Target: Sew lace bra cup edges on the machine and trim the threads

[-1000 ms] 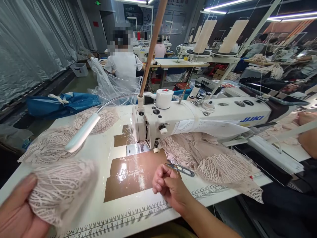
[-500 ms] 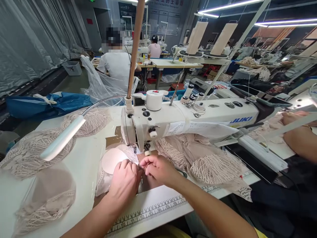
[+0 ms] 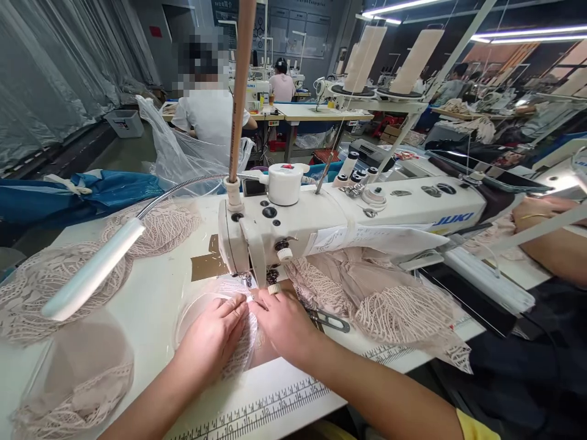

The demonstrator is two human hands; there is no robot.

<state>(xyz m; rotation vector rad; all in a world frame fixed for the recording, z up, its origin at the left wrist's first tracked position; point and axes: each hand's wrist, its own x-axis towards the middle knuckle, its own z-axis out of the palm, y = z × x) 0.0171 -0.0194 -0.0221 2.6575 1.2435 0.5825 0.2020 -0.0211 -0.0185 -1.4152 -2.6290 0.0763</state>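
Under the needle and presser foot (image 3: pixel 248 280) of a white sewing machine (image 3: pixel 293 214) lies a pale lace cup piece (image 3: pixel 245 351), its edge up against the foot. My left hand (image 3: pixel 213 330) rests over this piece, its fingers bent together and gripping the lace just in front of the foot. Close beside it, my right hand (image 3: pixel 287 324) pinches the same edge, thumb and forefinger near the left fingertips. Some of the fabric is hidden beneath both hands. A grey metal thread snip or flat tool (image 3: pixel 332 321) lies right of my right hand.
Stacked lace cups (image 3: pixel 59 287) and a sheer lace piece (image 3: pixel 82 373) lie left. A lamp (image 3: pixel 96 269) hangs over that side. More lace fabric (image 3: pixel 394 305) is bunched under the machine arm. A printed ruler (image 3: pixel 275 409) runs along the front edge. A co-worker's arm (image 3: pixel 550 238) shows right.
Both hands have shifted from a raised pinch to lying lower on the lace. The lace cup piece has turned, with its lace edge now running toward me. The view has moved slightly.
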